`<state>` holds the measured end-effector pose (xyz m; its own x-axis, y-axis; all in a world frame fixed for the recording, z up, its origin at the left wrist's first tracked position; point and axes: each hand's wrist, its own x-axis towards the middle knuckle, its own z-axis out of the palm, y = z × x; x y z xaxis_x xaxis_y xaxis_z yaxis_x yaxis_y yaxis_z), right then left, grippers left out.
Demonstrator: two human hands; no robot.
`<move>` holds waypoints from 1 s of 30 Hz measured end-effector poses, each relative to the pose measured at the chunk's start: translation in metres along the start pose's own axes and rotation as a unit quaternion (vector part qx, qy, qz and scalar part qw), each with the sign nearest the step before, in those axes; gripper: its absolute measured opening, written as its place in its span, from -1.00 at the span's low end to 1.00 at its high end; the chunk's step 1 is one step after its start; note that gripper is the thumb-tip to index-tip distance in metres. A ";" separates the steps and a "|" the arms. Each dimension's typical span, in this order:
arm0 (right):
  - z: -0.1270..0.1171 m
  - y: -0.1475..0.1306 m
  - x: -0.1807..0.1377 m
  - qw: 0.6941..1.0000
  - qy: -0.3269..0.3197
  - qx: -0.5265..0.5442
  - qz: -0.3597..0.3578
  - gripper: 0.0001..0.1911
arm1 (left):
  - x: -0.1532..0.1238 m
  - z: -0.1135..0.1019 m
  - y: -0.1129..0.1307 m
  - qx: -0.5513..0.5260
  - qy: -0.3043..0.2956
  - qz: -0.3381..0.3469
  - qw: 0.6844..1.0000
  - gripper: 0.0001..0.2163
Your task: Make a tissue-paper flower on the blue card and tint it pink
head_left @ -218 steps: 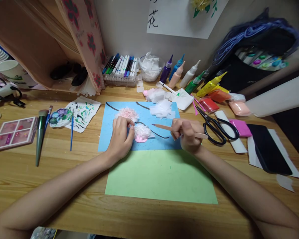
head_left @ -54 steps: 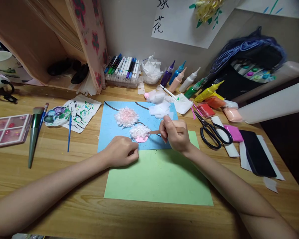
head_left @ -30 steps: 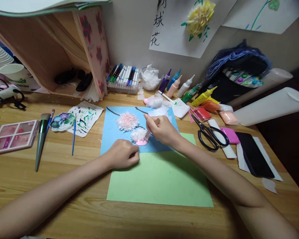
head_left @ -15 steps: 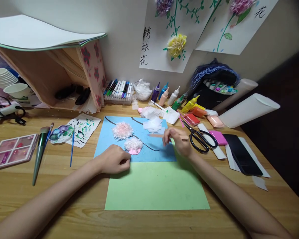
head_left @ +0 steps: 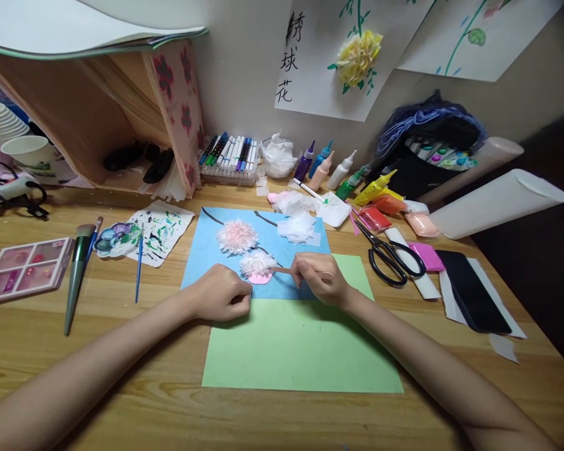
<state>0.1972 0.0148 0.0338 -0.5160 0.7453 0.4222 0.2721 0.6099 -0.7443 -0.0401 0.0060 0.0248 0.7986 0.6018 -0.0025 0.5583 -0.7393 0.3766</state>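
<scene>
On the wooden desk [head_left: 164, 376], in the head view, a thin brown stick [head_left: 282, 270] is being clasped in the curled fingers of the right hand [head_left: 319, 279], its tip being held at the right edge of a white flower [head_left: 256, 263]; actual contact cannot be told. The left hand [head_left: 222, 292] is being rested in a loose fist at the near left of the blue paper [head_left: 198, 263]; whether anything is being enclosed cannot be seen. The stick is being judged light and stiff, best held well behind the tip. The flower is being judged soft and easily crushed; its pink base [head_left: 260, 280] would be the safer hold. Behind, access is being crowded by a pale pink flower [head_left: 237, 237] and white scraps [head_left: 297, 230]. Rightward, room is being taken by black-handled scissors [head_left: 389, 250]; farther back, by squeeze bottles [head_left: 341, 173]. Nearer, green paper [head_left: 296, 351] is being left uncovered mostly.
</scene>
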 end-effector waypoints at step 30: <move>-0.035 -0.014 0.029 0.968 0.138 0.110 0.180 -0.47 | 0.002 -0.001 -0.004 -0.015 -0.008 0.010 1.000 -0.83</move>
<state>0.2072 0.0372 0.0751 -0.1746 0.9610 0.2143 0.1996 0.2477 -0.9480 -0.0413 0.0104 0.0241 0.8135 0.5815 -0.0095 0.5351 -0.7419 0.4041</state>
